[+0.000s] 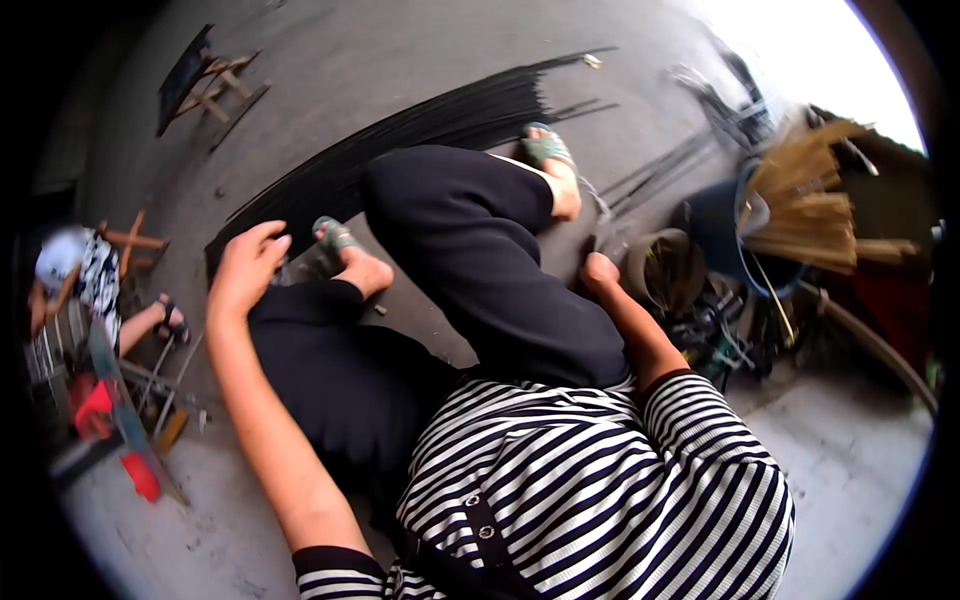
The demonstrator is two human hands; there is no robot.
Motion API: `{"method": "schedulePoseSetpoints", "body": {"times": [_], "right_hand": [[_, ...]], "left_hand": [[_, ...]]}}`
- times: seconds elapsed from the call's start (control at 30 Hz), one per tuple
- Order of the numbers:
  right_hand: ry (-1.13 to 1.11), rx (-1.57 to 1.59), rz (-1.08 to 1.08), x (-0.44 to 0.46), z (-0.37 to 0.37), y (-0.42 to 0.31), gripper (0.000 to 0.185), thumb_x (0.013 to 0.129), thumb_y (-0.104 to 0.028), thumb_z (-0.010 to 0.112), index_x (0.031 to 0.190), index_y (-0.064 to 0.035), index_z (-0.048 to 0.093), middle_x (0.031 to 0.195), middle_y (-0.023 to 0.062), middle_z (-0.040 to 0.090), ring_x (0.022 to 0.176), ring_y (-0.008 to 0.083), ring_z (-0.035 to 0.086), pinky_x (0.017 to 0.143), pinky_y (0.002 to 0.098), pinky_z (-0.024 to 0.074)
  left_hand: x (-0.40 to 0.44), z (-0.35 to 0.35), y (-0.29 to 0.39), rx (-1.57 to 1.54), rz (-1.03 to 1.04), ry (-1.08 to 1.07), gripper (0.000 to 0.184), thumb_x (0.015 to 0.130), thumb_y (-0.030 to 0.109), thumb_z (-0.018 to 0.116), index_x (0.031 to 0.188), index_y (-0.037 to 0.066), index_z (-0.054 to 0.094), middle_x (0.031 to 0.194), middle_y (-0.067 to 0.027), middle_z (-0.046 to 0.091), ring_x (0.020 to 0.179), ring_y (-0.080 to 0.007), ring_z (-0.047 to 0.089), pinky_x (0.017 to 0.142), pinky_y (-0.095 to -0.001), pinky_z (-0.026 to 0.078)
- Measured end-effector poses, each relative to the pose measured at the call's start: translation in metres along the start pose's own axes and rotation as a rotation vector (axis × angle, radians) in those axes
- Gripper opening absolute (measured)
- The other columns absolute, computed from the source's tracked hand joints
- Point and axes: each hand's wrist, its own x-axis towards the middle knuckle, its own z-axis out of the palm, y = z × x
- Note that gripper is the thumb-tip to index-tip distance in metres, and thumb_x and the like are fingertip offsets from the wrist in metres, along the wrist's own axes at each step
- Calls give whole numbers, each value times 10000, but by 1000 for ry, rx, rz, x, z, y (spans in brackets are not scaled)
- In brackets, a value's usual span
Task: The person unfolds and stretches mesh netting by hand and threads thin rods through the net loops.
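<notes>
My left hand [249, 268] is raised beside my left knee, its fingers apart and curved, with nothing visible in it. My right hand [600, 272] is closed low beside my right leg. A blurred greyish strand or tool [603, 222] rises just above this fist; whether the fist grips it, I cannot tell for sure, as the fingers are mostly hidden. Beyond my knees and sandaled feet, a wide spread of long thin black strips [440, 118] lies on the floor. The nearest container to my right hand is a round pot [664, 268].
A blue bucket [712, 222] holding pale split sticks [805, 205] stands on the right, with a dark tangle of items [725, 335] below it. A wooden stand [212, 90] is at the far left. Another person [98, 275] sits at left near a metal frame.
</notes>
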Motion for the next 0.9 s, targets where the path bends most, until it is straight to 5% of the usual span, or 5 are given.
{"method": "schedulePoseSetpoints", "body": {"times": [0.3,0.47,0.57,0.77,0.9], "right_hand": [[-207,1870,-435,-78,-162,-65,62,891,-182,525,888,-120,516,723,36,571,607,151,571,533,261,441],[-525,1843,-1012,-248,-312,-178,203,978,-267,464,971,-69,511,677,-42,384,551,66,365,458,201,258],[-799,1829,-1391,-290,-361,-203,364,976,-408,426,1037,-51,471,665,-53,313,547,59,306,455,206,257],[-453,1726,-1763,-247,-484,-168,209,892,26,371,709,-66,331,686,24,263,601,139,238,600,289,267],[-449,1599,-1738,-225,-472,-239,125,927,-13,368,894,51,470,773,48,372,705,164,323,704,297,303]], "left_hand": [[-9,34,112,-648,458,199,388,910,84,571,1276,-15,489,1095,-119,628,1043,-172,593,881,-266,466],[-17,115,193,-526,1121,-5,514,762,132,752,1208,4,529,1222,-97,542,1194,-213,472,1005,-339,368],[-46,118,192,-896,684,-794,284,795,162,721,1015,4,639,875,-32,619,780,-122,613,700,-239,486],[-61,-42,56,-750,353,1101,208,826,-17,523,1004,-6,631,719,-22,615,498,-34,416,475,-176,341],[-75,-39,-95,-135,150,1241,212,802,-70,538,966,16,640,881,-48,672,746,-109,609,681,-240,483]]}}
